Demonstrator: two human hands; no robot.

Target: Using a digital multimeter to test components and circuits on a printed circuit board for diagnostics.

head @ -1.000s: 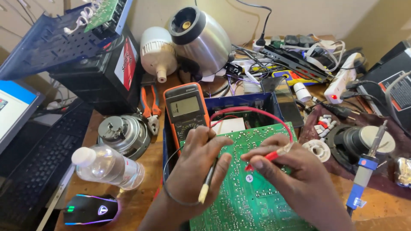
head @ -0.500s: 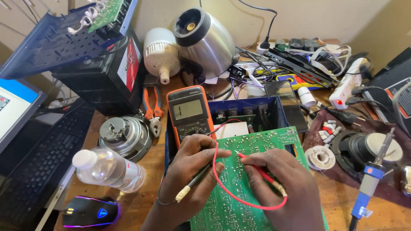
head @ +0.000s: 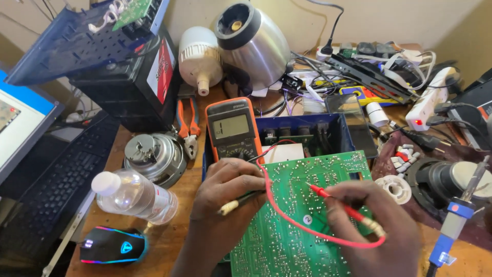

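Note:
A green circuit board (head: 302,215) lies solder side up over a blue case (head: 307,133). My left hand (head: 228,192) grips a black test probe (head: 241,201) at the board's left edge. My right hand (head: 371,225) holds a red test probe (head: 333,200) with its tip touching the board near the middle. A red lead (head: 287,215) loops across the board. An orange multimeter (head: 231,131) stands just above my left hand, its grey display facing me.
A plastic bottle (head: 133,197) and a lit mouse (head: 110,245) lie at the left by a keyboard (head: 46,190). A round metal motor (head: 154,156), pliers (head: 188,123), a black battery (head: 133,77), a steel jug (head: 253,41), cables and a blue soldering iron (head: 453,225) crowd the bench.
Both hands have shifted lower on the board. The red probe's tip has moved toward the board's middle and the red lead now loops below it.

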